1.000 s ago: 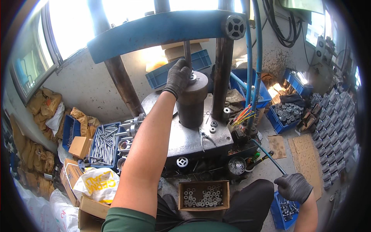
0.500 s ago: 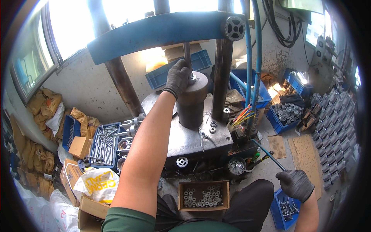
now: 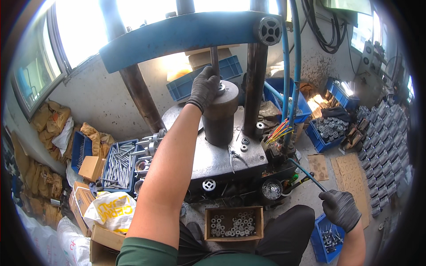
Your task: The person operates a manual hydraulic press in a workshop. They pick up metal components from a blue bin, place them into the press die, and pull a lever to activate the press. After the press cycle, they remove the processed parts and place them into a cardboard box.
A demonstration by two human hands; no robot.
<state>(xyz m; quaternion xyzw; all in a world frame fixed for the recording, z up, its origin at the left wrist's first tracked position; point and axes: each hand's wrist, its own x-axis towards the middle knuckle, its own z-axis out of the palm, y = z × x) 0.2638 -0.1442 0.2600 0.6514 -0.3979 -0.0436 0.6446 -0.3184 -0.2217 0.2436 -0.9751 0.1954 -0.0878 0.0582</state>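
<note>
Blue plastic tray (image 3: pixel 116 190), one: at left, filled with metal rods too heaped to count. Left hand (image 3: pixel 204 89), one, in a dark knit glove: raised at the press, its fingers bent against one upright metal rod (image 3: pixel 214 59); whether clamped on it could not be told. Small metal ring part (image 3: pixel 221 90), one: on top of the dark cylinder (image 3: pixel 219 126), just beside that hand. Cylinder, one: upright on the press bed (image 3: pixel 208 166). Cardboard box (image 3: pixel 235 238), one: before the press, holding many small metal rings, overlapping, not countable. Pliers (image 3: pixel 232 154), one pair: on the bed. Loose bearings (image 3: pixel 244 144), two: just beside the pliers. Lever (image 3: pixel 306 171), one, blue: slanting down to the right hand. Blue bin (image 3: pixel 316 244), one: below that hand, with an uncounted heap of bolt-like parts. Right hand (image 3: pixel 341 209), one, gloved: wrapped round the lever's end, well apart from the left. Change noted: lever end and right hand sat slightly higher than a second earlier, the left hand almost unmoved; this suggested the lever was being worked while the part was steadied.
</note>
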